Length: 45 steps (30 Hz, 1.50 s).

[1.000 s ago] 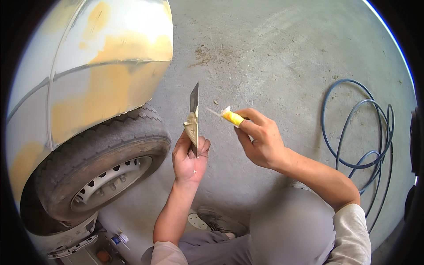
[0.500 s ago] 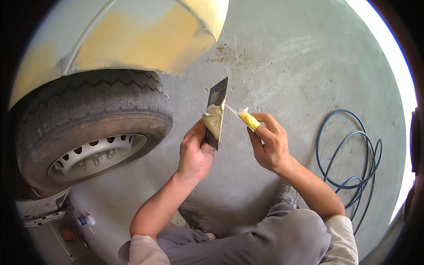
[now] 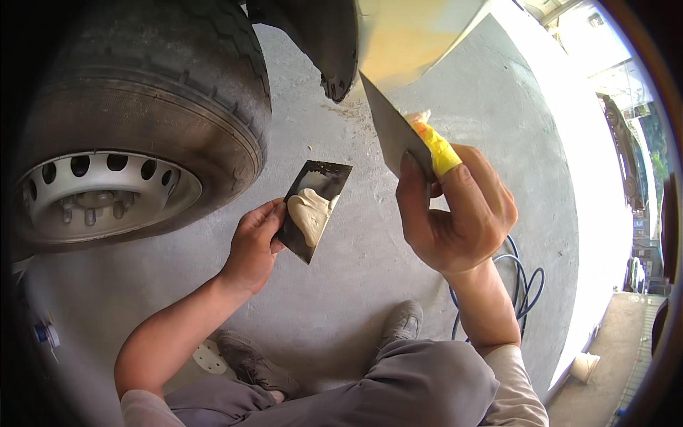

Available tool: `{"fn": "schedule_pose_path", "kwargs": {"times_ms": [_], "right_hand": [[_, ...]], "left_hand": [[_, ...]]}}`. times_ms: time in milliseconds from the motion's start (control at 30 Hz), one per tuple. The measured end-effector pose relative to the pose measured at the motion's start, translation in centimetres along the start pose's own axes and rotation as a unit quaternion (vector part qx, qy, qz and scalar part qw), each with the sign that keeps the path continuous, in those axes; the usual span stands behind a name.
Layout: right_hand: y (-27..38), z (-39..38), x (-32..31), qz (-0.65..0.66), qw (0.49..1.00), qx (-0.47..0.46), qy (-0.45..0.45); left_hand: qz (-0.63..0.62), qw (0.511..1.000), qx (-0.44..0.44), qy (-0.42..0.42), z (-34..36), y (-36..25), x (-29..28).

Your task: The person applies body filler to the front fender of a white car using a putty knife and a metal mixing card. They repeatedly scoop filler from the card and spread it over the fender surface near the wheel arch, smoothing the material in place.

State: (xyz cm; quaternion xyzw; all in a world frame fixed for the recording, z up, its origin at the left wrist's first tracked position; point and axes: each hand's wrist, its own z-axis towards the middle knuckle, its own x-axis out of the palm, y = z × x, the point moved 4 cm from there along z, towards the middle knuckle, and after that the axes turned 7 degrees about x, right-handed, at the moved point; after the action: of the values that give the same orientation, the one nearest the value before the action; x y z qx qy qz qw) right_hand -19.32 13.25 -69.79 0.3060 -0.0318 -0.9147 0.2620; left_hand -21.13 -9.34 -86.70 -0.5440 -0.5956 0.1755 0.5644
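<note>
My left hand (image 3: 252, 245) is closed on the edge of a dark flat putty plate (image 3: 331, 175), thumb on top. A thick mound of beige putty (image 3: 310, 217) lies on the plate. Higher up and to the right, my right hand (image 3: 466, 220) pinches a grey, flat-bladed putty spreader (image 3: 391, 132). Yellow wrapping (image 3: 440, 151) covers the spreader's back edge. The blade stands tilted near a vehicle body panel (image 3: 405, 39) with patches of yellowish filler; whether they touch I cannot tell. Plate and spreader are apart.
A large tyre (image 3: 163, 92) with a silver wheel (image 3: 107, 192) fills the upper left. On the floor lie a coiled blue hose (image 3: 530, 295) at right and a pale perforated disc (image 3: 209, 357) by my shoe. A whitish bucket (image 3: 585, 366) stands at far right.
My right hand has lifted the spreader away from the putty plate, up toward the panel. My left hand has lowered leftward, its plate now face up. The view has turned, bringing the wheel closer.
</note>
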Motion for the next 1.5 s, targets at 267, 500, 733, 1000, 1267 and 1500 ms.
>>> {"fn": "schedule_pose_path", "kwargs": {"times_ms": [267,500,733,1000,1267,1500], "right_hand": [[-0.2,-0.3,2.3,-0.053,0.998,-0.023,0.036],[-1.7,-2.5,4.8,0.009,0.997,0.026,0.078],[-0.7,-8.9,1.6,0.050,0.988,-0.054,0.132],[-11.6,-13.7,-4.9,0.236,0.817,0.523,0.058],[-11.6,-19.4,-0.8,0.315,0.708,0.622,0.115],[-11.0,-20.2,-4.8,0.521,0.549,0.654,-0.004]], "left_hand": [[-0.030,0.999,-0.012,-0.026,-1.2,1.7,-1.5],[-0.049,0.999,0.010,0.010,-1.1,1.0,-1.1],[-0.131,0.989,0.031,0.063,0.2,0.5,2.5],[0.244,0.968,0.035,0.038,2.1,-0.7,8.5],[0.288,0.944,0.015,0.159,5.5,2.9,16.2],[0.386,0.913,0.127,0.030,9.0,3.6,15.4]]}}
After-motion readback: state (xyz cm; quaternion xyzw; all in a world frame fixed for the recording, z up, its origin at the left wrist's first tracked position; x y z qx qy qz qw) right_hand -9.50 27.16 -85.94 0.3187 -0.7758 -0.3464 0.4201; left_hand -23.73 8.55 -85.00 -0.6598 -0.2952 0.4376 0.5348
